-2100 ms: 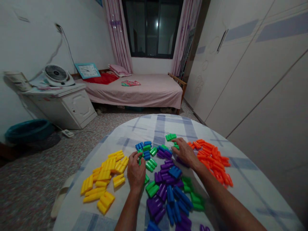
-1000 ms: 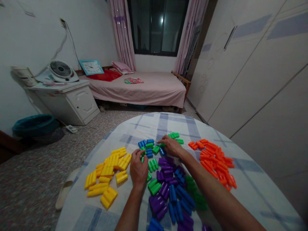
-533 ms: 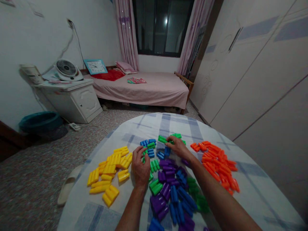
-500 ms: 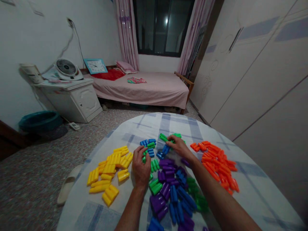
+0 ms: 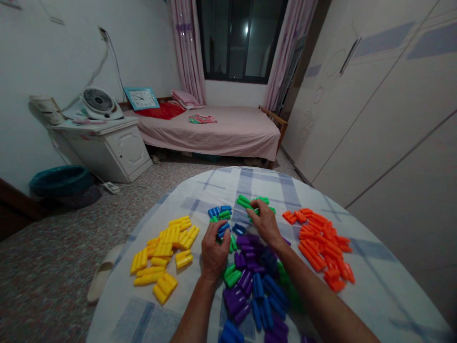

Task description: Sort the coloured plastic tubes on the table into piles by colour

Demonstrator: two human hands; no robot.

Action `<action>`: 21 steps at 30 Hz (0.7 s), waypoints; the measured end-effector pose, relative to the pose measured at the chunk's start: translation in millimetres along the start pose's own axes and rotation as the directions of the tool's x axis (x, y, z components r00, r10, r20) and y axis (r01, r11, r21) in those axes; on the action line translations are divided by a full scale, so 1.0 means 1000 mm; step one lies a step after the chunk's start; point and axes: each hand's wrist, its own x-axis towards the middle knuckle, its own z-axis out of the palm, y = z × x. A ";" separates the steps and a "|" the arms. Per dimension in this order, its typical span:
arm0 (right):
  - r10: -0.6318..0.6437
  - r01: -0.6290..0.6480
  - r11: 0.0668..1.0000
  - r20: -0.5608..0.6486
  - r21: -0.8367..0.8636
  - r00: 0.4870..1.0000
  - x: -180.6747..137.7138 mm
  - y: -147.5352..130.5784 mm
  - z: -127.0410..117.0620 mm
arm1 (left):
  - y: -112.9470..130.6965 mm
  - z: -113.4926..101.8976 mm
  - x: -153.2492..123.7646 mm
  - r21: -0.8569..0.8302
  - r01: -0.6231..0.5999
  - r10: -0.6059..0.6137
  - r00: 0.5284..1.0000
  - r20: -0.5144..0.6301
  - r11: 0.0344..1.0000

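My left hand (image 5: 215,252) is closed, with a small blue ribbed plastic piece (image 5: 223,229) between thumb and fingers. Just beyond it lie blue pieces (image 5: 215,211) and green pieces (image 5: 224,215). My right hand (image 5: 266,224) reaches over the far middle of the table, its thumb and fingers closed around a green plastic piece (image 5: 255,212) that they partly cover. More green pieces (image 5: 243,201) lie at its fingertips. One blue piece (image 5: 238,229) rests between the two hands. Below them spreads a mixed heap of purple pieces (image 5: 233,301) and blue pieces (image 5: 273,288).
Yellow pieces (image 5: 166,243) are piled at the left of the round table, orange pieces (image 5: 326,245) at the right. A checked cloth (image 5: 135,319) covers the tabletop. Beyond stand a bed (image 5: 214,131), a white cabinet (image 5: 124,147) and a wardrobe (image 5: 374,119).
My left hand has shifted slightly right and now has a blue piece in its fingers. A blue piece beneath my right hand no longer shows there. The right hand has barely moved.
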 end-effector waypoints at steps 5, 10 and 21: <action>0.018 -0.024 0.909 -0.019 -0.416 1.000 0.018 0.056 -0.036 | -0.001 -0.001 0.002 0.076 0.026 -0.019 0.995 -0.095 0.997; -0.025 0.012 0.803 -0.013 -0.596 1.000 0.019 0.054 -0.042 | -0.008 -0.001 0.005 0.202 0.105 -0.072 0.984 -0.165 0.974; -0.359 0.535 0.814 0.527 -0.226 0.770 0.010 -0.003 0.048 | -0.027 0.007 -0.002 0.402 0.119 -0.122 0.992 -0.017 0.908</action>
